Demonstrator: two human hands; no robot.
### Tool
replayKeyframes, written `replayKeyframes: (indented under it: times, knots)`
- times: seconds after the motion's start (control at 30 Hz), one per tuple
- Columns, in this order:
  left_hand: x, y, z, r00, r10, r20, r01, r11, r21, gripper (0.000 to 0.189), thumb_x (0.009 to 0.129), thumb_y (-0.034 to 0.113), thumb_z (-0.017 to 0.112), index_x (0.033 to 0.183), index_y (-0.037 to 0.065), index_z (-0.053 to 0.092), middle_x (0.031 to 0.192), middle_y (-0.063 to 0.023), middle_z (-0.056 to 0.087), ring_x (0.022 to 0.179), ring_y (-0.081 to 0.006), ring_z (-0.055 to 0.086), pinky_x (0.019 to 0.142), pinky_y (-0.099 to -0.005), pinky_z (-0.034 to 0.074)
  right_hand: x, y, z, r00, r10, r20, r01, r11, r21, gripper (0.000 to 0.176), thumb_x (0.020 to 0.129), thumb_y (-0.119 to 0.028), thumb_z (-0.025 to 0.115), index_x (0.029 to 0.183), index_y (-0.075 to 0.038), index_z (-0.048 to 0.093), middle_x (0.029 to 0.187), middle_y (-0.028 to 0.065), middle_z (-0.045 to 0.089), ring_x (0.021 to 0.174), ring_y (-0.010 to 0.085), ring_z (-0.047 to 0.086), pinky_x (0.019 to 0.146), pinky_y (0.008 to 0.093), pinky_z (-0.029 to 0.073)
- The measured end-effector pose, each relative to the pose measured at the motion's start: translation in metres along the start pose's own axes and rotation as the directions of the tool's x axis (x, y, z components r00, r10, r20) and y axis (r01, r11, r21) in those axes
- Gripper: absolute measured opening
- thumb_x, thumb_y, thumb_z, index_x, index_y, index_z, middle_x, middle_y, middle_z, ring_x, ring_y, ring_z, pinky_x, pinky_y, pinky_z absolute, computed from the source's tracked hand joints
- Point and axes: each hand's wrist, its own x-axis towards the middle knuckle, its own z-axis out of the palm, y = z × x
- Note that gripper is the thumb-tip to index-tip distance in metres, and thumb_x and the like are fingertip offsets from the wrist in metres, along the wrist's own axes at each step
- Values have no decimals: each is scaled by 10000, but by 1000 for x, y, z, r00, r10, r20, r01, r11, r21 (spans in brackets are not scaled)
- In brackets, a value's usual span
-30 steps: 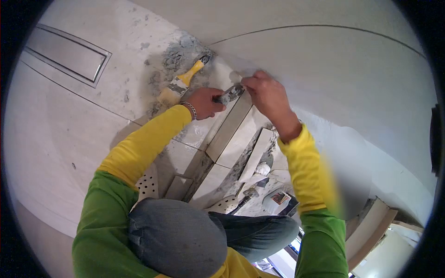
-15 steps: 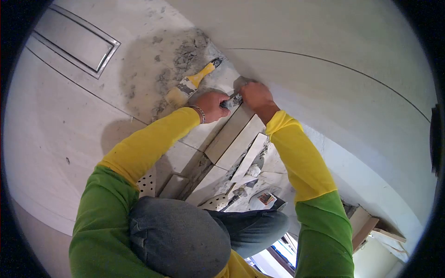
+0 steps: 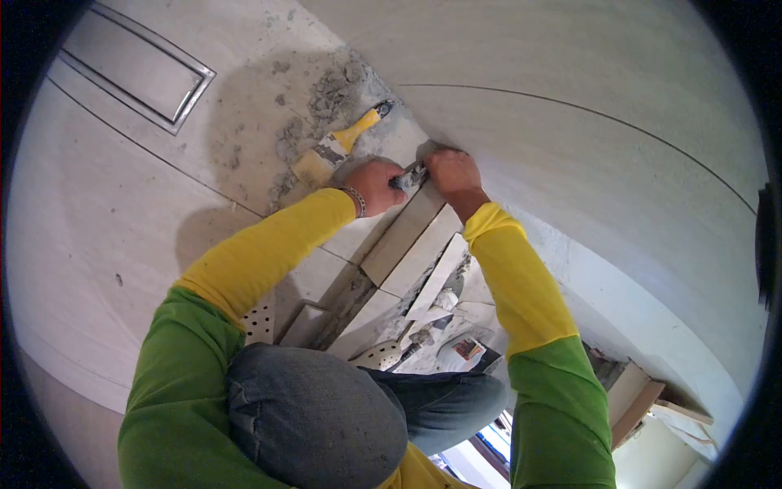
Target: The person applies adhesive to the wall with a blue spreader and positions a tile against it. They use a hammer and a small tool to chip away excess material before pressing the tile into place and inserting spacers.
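My left hand (image 3: 377, 188) is closed around a dark, cement-smeared hand tool (image 3: 410, 177) that points toward the wall corner. Against the wall, my right hand (image 3: 454, 173) is closed, its fingers curled at the tool's far end and the end of a tiled ledge (image 3: 405, 236); I cannot tell what it grips. Just beyond my left hand lies a yellow-handled paint brush (image 3: 332, 150) with pale bristles, flat on the dusty floor.
Grey mortar crumbs (image 3: 332, 91) lie along the wall base (image 3: 570, 134). A metal-framed floor drain (image 3: 189, 106) is at upper left. Below the ledge are a narrow tile strip (image 3: 437, 279) and a white container (image 3: 461, 352). Perforated shoes (image 3: 379, 356) show beside my knees.
Both hands stay at the ledge's end, with only a slight shift. My right forearm has moved a little to the left; the brush and debris lie as before.
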Motion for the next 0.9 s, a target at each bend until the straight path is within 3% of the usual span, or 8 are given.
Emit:
replayKeyframes:
  times: [0.27, 0.33, 0.47, 0.53, 0.57, 0.63, 0.7, 0.9]
  knots:
    - [-4, 0, 1, 1000, -25, -8, 25, 1000, 2, 315, 787, 144, 682, 1078, 43, 619, 670, -41, 638, 513, -103, 580, 508, -289, 483, 0, -9, -3, 982, 161, 101, -158, 987, -36, 173, 822, -136, 537, 886, -136, 697, 896, 149, 684, 871, 307, 674, 746, 407, 543]
    - [-2, -1, 4, 997, -61, -52, 64, 996, 61, 366, 692, 265, 721, 985, 55, 661, 908, -167, 661, 857, -325, 636, 760, -398, 495, -1, -8, -6, 988, 136, 79, -137, 990, 16, 173, 815, -123, 542, 896, -106, 694, 907, 170, 679, 885, 327, 667, 762, 418, 540]
    - [-2, -8, 12, 995, -29, -95, 33, 999, 40, 361, 698, 246, 716, 996, 50, 659, 905, -164, 659, 858, -328, 634, 768, -403, 496, -7, -2, -12, 989, 127, 79, -132, 989, 62, 165, 795, -108, 554, 888, -71, 686, 902, 184, 673, 885, 337, 661, 767, 427, 535]
    - [-6, -6, 10, 995, 54, -90, -51, 998, 32, 345, 761, 161, 694, 1075, 33, 631, 698, -91, 642, 608, -191, 624, 615, -336, 511, -13, 9, -26, 992, -32, -123, 57, 976, 208, 198, 785, -73, 552, 932, -38, 680, 911, 211, 667, 850, 356, 655, 746, 441, 526]
    - [-9, -4, 10, 995, 56, -84, -53, 998, 35, 345, 761, 161, 694, 1075, 33, 631, 698, -91, 642, 608, -191, 624, 615, -336, 511, -22, 12, -40, 992, -26, -123, 51, 976, 210, 198, 785, -73, 552, 932, -38, 680, 911, 211, 667, 850, 356, 655, 746, 441, 526]
    - [-14, 3, 8, 976, 151, -159, -120, 975, 186, 410, 747, 188, 704, 1112, 23, 617, 803, -144, 663, 729, -254, 644, 699, -359, 511, -50, 16, -70, 935, 128, -330, 92, 812, 577, 182, 832, -99, 530, 920, -19, 667, 851, 214, 650, 850, 411, 632, 755, 433, 514]
    - [-18, 1, 9, 972, 136, -190, -105, 981, 162, 430, 738, 198, 710, 1120, 25, 616, 845, -157, 664, 770, -262, 645, 717, -359, 509, -86, 22, -75, 914, 348, -209, -81, 661, 746, 228, 877, -103, 586, 1075, -20, 662, 813, 146, 684, 703, 186, 641, 677, 301, 506]
    - [-33, 6, 0, 973, 1, -230, 34, 989, 147, 473, 721, 218, 726, 1126, 4, 609, 918, -172, 661, 820, -258, 644, 754, -350, 505, -191, -1, -32, 822, 566, 70, -231, 218, 948, 272, 914, -139, 588, 1133, 16, 630, 869, 36, 684, 680, 79, 576, 637, 224, 475]
